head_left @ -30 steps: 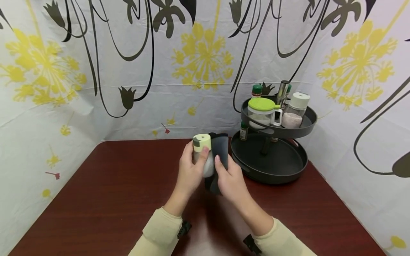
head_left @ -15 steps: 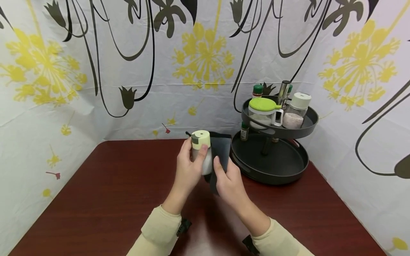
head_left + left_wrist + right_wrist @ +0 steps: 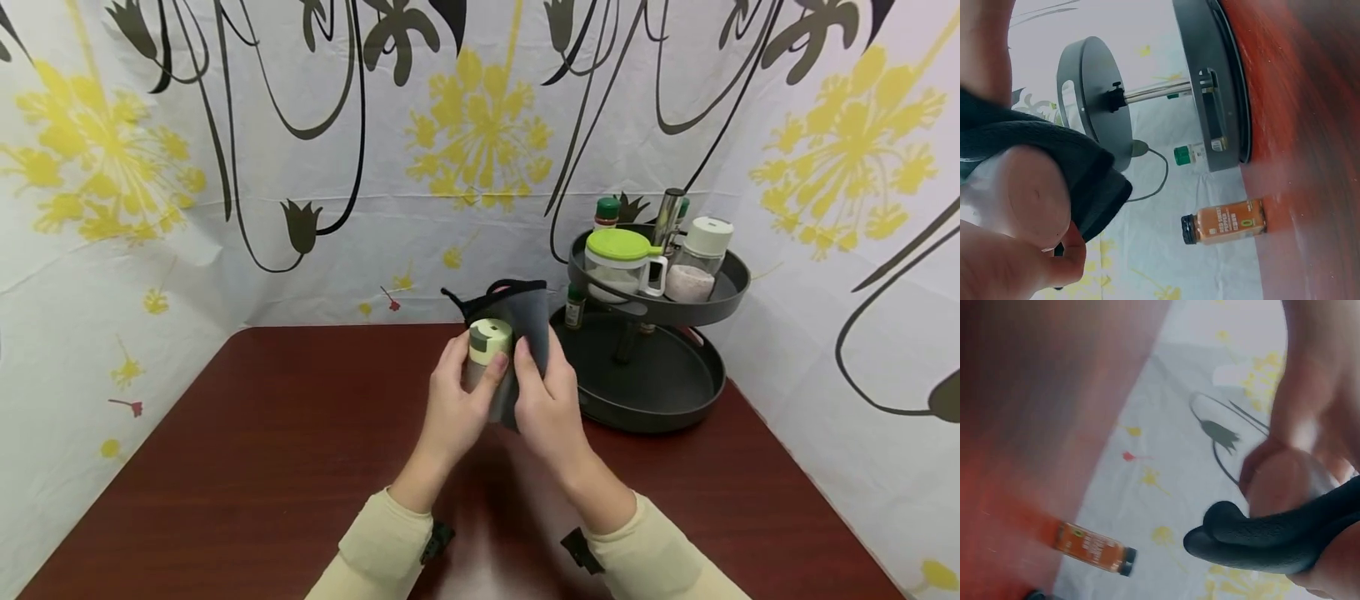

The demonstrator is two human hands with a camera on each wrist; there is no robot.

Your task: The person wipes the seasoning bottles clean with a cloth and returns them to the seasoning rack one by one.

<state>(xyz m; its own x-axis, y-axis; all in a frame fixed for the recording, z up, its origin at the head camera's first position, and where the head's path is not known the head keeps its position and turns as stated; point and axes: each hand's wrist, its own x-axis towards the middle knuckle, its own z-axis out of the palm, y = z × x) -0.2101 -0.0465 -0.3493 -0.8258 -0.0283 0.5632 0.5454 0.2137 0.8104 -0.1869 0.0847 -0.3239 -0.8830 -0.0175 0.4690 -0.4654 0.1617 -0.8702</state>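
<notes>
My left hand (image 3: 456, 408) grips a seasoning jar (image 3: 491, 342) with a pale yellow cap and a cloudy, see-through body. A dark grey cloth (image 3: 531, 312) is in my right hand (image 3: 551, 408), pinched between thumb and fingers along the jar's right side. Its black edge sticks up behind the cap. The jar's round bottom (image 3: 1038, 197) faces the left wrist view, with the folded cloth (image 3: 1079, 153) against its side. In the right wrist view the cloth (image 3: 1254, 537) forms a thick fold beside the jar. Fingers behind the jar are mostly hidden in the head view.
A two-tier black turntable rack (image 3: 652, 408) stands at the back right. On its upper tier are a green-lidded jar (image 3: 618, 258), a white-capped jar (image 3: 697, 262) and small bottles. The wrist views show a pepper bottle (image 3: 1225, 223) on the red-brown table (image 3: 300, 467), behind my hands.
Both hands have moved slightly right with the jar and the cloth. The cloth's top edge has risen and spread behind the cap, and the jar sits a little lower.
</notes>
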